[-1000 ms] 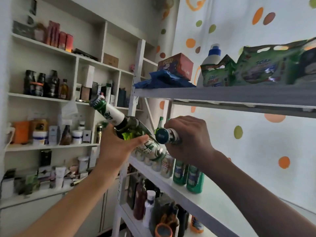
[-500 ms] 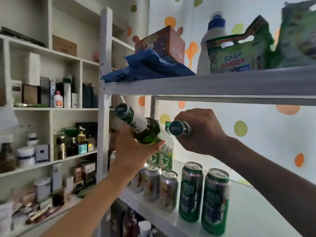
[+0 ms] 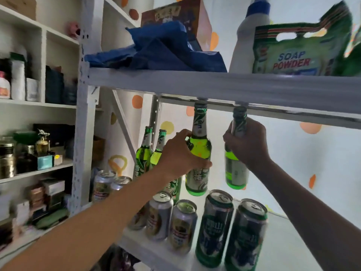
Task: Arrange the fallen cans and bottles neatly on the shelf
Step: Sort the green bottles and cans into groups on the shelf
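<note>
My left hand (image 3: 178, 155) grips a green glass bottle (image 3: 198, 151) round its body, holding it upright above the white shelf (image 3: 289, 249). My right hand (image 3: 247, 145) grips a second green bottle (image 3: 235, 174) at its neck and shoulder, also upright and off the shelf. Both bottle tops reach up to the edge of the upper shelf (image 3: 224, 85). Two more green bottles (image 3: 144, 151) stand at the back left. Two green cans (image 3: 214, 227) and several silver cans (image 3: 182, 225) stand upright in front.
The upper shelf carries a blue cloth (image 3: 156, 49), a brown box (image 3: 175, 14), a white detergent bottle (image 3: 246, 36) and a green soap powder bag (image 3: 297, 51). A white upright post (image 3: 82, 133) stands left. Wall shelves with jars and boxes (image 3: 25, 153) fill the left side.
Both bottles have turned from tilted to upright and moved further in over the cans. The view has come closer to the shelf.
</note>
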{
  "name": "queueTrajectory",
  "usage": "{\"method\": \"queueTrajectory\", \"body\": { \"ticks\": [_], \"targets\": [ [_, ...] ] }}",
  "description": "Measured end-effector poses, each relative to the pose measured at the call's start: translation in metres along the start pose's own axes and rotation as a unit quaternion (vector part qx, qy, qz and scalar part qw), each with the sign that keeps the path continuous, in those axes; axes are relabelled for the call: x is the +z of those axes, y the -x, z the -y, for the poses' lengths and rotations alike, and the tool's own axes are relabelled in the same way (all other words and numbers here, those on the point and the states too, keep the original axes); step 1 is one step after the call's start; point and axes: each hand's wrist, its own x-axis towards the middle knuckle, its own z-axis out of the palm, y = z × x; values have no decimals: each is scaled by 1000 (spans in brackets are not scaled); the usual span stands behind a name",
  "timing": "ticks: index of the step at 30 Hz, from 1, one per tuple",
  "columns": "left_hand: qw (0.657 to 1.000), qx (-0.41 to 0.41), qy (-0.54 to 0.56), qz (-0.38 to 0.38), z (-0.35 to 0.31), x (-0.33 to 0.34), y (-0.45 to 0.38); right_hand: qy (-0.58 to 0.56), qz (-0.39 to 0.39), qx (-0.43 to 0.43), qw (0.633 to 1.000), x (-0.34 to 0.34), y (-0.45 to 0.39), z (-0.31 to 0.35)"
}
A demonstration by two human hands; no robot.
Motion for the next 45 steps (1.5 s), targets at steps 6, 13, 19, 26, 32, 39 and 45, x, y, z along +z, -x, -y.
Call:
{"method": "queueTrajectory", "body": {
  "ticks": [6,13,19,26,32,39,45],
  "targets": [
    [993,-50,-58,90,21,34,-27,-25,1,114,993,9,-1,-34],
    [959,-87,-152,224,33,55,-35,-162,50,253,952,20,2,-62],
    [946,-101,-175,254,50,66,-42,-184,68,330,923,28,9,-78],
    [947,-86,-187,248,65,71,-46,-154,115,353,916,45,15,-84],
    [928,-39,-286,234,66,65,-51,-139,133,360,913,57,19,-86],
    [963,26,-243,111,41,58,-49,-147,151,374,903,58,24,-95],
    [937,164,-310,-4,22,62,-47,-147,262,395,868,50,20,-96]
  ]
}}
